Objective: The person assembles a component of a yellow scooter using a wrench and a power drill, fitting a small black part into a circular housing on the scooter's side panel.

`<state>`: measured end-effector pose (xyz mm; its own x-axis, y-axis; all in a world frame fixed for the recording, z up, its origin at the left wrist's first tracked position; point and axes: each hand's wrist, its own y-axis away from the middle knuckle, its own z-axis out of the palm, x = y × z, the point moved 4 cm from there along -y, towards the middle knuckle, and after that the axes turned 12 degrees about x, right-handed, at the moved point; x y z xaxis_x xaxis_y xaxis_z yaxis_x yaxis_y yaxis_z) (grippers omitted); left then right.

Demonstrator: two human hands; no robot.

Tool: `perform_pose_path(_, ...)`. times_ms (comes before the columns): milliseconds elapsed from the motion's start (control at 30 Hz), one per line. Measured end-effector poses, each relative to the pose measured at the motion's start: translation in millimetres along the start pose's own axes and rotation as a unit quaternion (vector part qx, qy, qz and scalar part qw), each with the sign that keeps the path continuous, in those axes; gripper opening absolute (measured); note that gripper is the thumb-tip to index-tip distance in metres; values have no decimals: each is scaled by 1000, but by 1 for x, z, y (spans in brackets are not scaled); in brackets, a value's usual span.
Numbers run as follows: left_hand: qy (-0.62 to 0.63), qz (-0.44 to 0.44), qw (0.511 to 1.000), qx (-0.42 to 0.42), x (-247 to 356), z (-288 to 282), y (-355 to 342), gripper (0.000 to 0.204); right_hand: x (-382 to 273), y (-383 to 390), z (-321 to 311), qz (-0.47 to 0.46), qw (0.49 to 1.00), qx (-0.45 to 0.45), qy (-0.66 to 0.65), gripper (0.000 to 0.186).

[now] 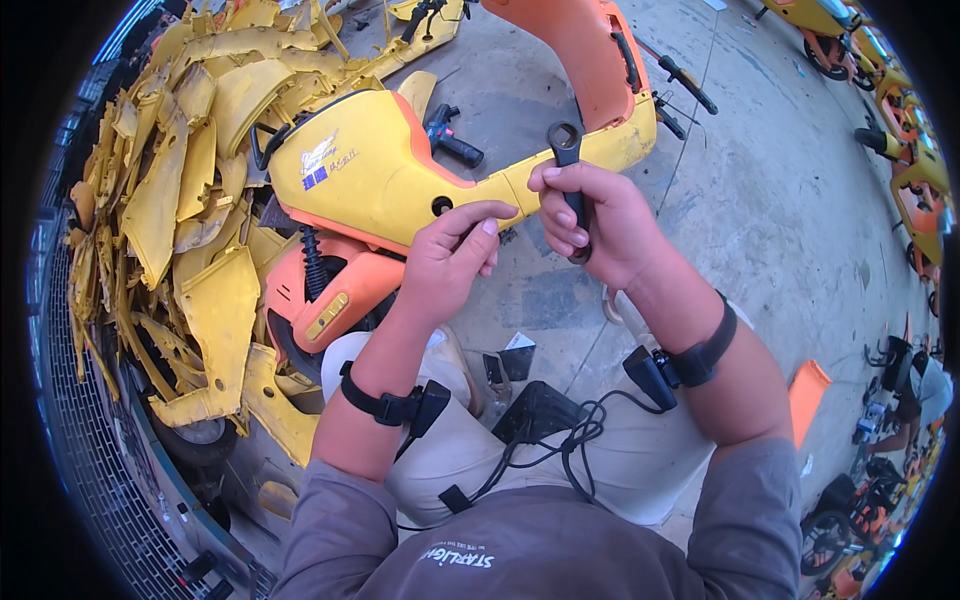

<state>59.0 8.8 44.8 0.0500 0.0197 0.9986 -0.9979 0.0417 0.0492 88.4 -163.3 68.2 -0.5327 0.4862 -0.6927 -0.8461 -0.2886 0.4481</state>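
Observation:
My right hand (600, 215) grips a black wrench (565, 145), its ring end pointing up above the fingers. Beside it, my left hand (452, 260) has its fingers curled near the thumb; whether it holds anything is hidden. Both hands are over a yellow and orange scooter body (350, 165) lying on the ground, with a round hole below its printed side. A black and blue power tool (450, 140) lies behind that body. An orange and black scooter part (330, 290) with a black coil spring sits to the lower left of the body.
A large pile of yellow panels (215, 340) fills the left, above a wheel (195, 435). Yellow scooters (900, 190) line the right edge. A person (905, 390) is at the lower right, near an orange piece (805, 400) on the concrete floor (710, 200).

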Motion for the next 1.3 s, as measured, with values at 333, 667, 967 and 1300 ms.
perform_pose_path(333,-26,16,999,44,-3,3,3,24,5,-4,1,-5,999,-34,24,22)
perform_pose_path(667,-56,4,996,69,-3,-2,1,25,11,-2,6,-24,970,44,238,20)
perform_pose_path(967,-109,16,991,81,-11,-5,-2,20,12,-3,6,-87,939,38,331,24)
perform_pose_path(1300,-93,-11,993,79,-13,-7,-1,15,10,4,6,-105,916,21,387,26)
